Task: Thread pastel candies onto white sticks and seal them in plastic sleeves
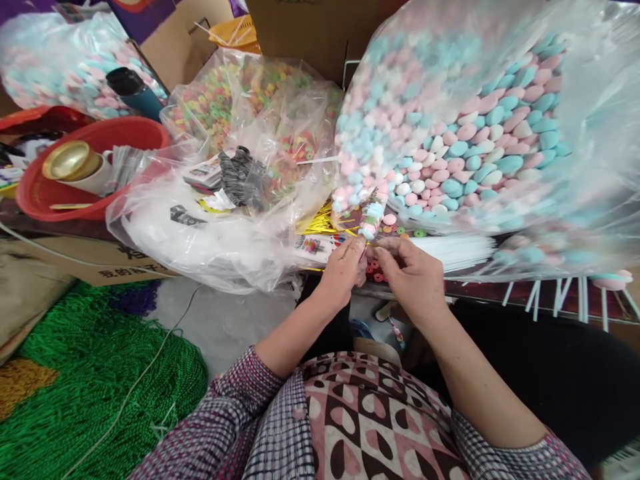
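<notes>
My left hand (346, 268) is closed, its thumb and fingers pinching the lower end of a clear wrapper of candies (371, 217). Pink, blue and green pieces show inside the wrapper, which points away from me. Close on its right, my right hand (413, 268) has thumb and fingers pinched together at the same gathered end. A bit of yellow shows between the hands, perhaps a tie, too small to be sure. Gold twist ties (320, 221) lie just beyond my left hand. Small red candy rings (375, 272) lie on the table between my hands.
A big clear bag of pink, blue and white candies (465, 153) fills the right. White sticks (560, 297) jut over the table edge. To the left are a bag of colourful rings (240, 93), a plastic bag (215, 247), a red basin (30, 180) and green cords (115, 360).
</notes>
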